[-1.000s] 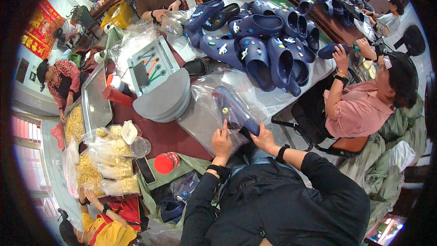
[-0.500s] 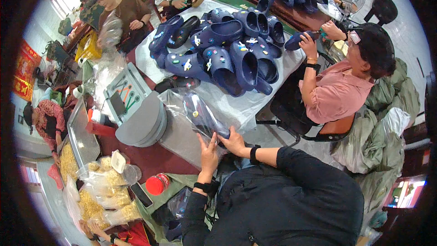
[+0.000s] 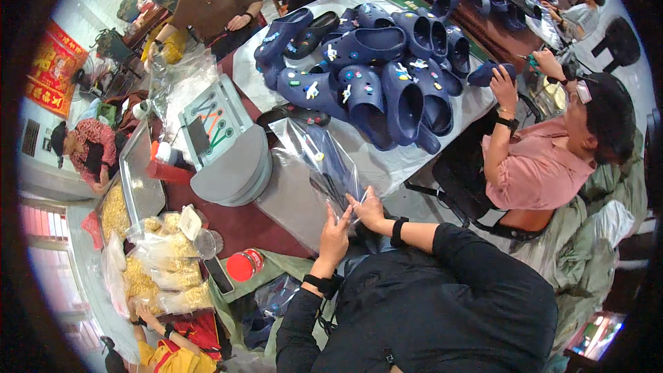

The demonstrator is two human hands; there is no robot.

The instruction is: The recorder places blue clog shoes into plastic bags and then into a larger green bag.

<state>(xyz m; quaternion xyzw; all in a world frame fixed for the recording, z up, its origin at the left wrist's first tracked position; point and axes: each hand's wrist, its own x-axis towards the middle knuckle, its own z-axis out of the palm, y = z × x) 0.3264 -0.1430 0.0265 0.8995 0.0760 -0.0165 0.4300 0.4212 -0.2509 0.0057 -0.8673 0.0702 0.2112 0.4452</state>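
A clear plastic bag [image 3: 350, 166] lies at the near edge of the table, with dark navy clogs [image 3: 319, 155] inside it. My left hand [image 3: 334, 240] holds the bag's near end, its fingers pointing up along the left side. On the right side, my right hand [image 3: 369, 210] grips the same end, thumb and fingers on the film and the clog beneath. Just beyond the bag, a heap of navy clogs [image 3: 366, 103] with small colourful charms covers the white sheet [image 3: 245, 79].
Left of the bag stands a grey machine [image 3: 231, 173]. Nearer are a red-lidded jar [image 3: 245, 264], a phone [image 3: 220, 275] and bags of small yellowish pieces [image 3: 169, 273]. A co-worker in pink [image 3: 535, 173] sits at the right, holding a navy clog [image 3: 489, 74].
The view has shifted, so the table appears farther right. The bag's film now lies straighter over the clogs, and both my hands remain at its near end.
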